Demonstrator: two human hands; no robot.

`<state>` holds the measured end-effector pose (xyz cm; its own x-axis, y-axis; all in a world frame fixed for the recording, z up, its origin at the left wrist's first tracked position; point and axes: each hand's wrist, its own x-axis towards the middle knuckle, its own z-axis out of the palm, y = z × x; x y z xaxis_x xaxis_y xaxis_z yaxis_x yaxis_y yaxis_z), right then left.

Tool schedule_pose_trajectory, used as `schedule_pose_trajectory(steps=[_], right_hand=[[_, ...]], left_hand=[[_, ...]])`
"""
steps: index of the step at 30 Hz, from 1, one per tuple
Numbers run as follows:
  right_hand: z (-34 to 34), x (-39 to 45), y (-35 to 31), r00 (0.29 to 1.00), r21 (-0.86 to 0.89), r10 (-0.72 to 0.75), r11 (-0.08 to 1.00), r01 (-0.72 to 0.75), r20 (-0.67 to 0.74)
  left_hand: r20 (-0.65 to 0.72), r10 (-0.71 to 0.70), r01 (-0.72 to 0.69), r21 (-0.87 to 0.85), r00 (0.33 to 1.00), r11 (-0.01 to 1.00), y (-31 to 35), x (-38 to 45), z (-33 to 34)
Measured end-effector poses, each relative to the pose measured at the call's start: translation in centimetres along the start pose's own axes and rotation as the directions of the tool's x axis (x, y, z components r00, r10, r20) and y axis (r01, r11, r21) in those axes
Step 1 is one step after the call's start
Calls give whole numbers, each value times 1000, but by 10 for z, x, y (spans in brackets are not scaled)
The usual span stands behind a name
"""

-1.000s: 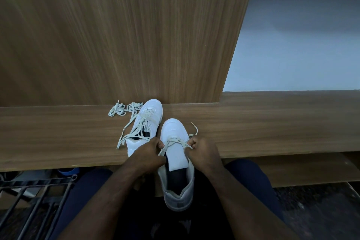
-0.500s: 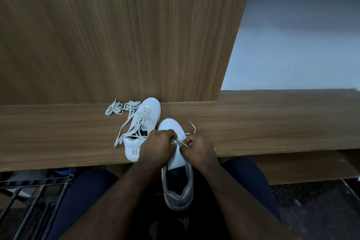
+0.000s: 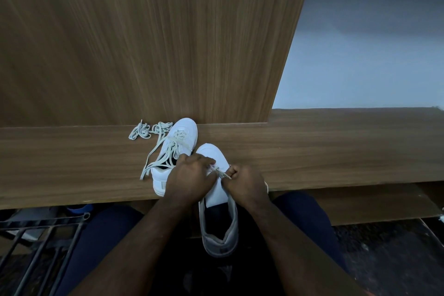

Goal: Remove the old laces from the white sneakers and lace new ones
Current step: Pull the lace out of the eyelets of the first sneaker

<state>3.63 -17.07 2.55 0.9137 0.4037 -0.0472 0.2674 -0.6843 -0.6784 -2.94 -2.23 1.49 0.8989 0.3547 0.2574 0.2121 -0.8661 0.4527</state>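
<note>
Hands pinch lace [image 3: 222, 173] over near sneaker [image 3: 216, 158]: left hand [image 3: 189, 179], right hand [image 3: 243, 184]; eyelets hidden.

- Looking dim and bluish overall.
- Brightening toward the pale wall [image 3: 360, 50], right of the wooden panel [image 3: 144, 38].
- Bending at the edges, wide-angle.

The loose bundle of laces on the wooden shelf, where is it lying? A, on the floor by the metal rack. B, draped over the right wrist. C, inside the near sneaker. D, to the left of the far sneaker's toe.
D: the loose bundle of laces lies on the wooden shelf, left of the far sneaker toe.
</note>
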Motion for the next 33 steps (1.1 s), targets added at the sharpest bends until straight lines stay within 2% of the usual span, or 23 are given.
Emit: schedule_pose_trajectory(steps=[2,4,7,9,10,14,17,18,20,23,25,27,30,33], right_hand=[[1,0,1,1000,8,1,1000,-1,1],[1,1,1,1000,19,14,1000,-14,4],[3,3,2,1000,33,8,999,-9,16],[4,3,2,1000,37,4,999,-5,25],[4,4,2,1000,38,0,999,-1,27],[5,5,3,1000,33,-17,999,16,19],[6,5,5,1000,36,-22,999,22,15],[6,5,5,1000,33,-20,999,20,13],[7,5,5,1000,31,-18,999,18,14],[6,5,6,1000,29,-15,999,15,14],[5,5,5,1000,27,-19,999,19,12],[5,5,5,1000,22,-22,1000,21,9],[6,5,4,1000,11,-23,1000,23,8],[5,4,5,999,9,-28,1000,28,14]], left_hand=[[39,14,-16,44,999,999,-4,3,2],[16,1,-1,15,1000,1000,-7,5,-1],[-144,-185,170,-115,972,979,-13,12,-15],[-216,-257,235,-122,942,964,-15,13,-23],[-197,-254,242,-86,947,966,-11,11,-25],[37,-170,167,57,985,984,12,0,-14],[90,-159,140,183,983,973,12,0,-8],[80,-161,143,190,984,971,11,2,-9],[-24,-195,196,167,980,966,8,4,-14],[-210,-328,342,35,921,939,-1,10,-29],[-173,-295,307,52,940,950,-1,8,-31],[-59,-182,187,93,982,978,4,5,-23],[61,-136,129,114,989,985,9,1,-8],[35,-138,132,138,990,982,8,2,-5]])
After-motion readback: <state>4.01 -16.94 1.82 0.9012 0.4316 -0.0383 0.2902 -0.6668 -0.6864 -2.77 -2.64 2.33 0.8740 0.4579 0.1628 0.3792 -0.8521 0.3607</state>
